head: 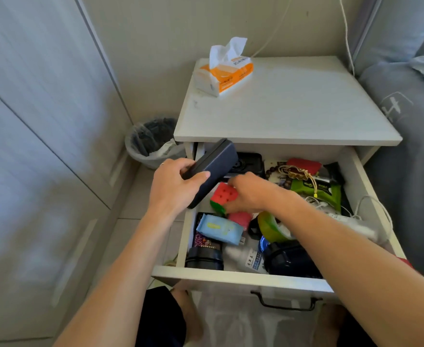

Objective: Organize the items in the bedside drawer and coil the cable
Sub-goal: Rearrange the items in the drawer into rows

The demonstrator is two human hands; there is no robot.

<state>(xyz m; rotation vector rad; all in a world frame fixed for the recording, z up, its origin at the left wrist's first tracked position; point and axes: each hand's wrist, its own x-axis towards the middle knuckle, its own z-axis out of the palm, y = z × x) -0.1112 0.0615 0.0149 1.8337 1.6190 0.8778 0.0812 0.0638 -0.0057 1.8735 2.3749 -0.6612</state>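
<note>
Trouble brewing as the left hand (173,189) clamps a dark flat rectangular case (212,169) over the open white drawer's (233,275) nine o'clock edge while the right hand (249,194) pinches a watermelon-patterned block (224,196), and the tangled white cable (371,209) at three o'clock could snag.

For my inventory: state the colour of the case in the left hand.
Dark navy, nearly black case, left hand; head view.
</note>
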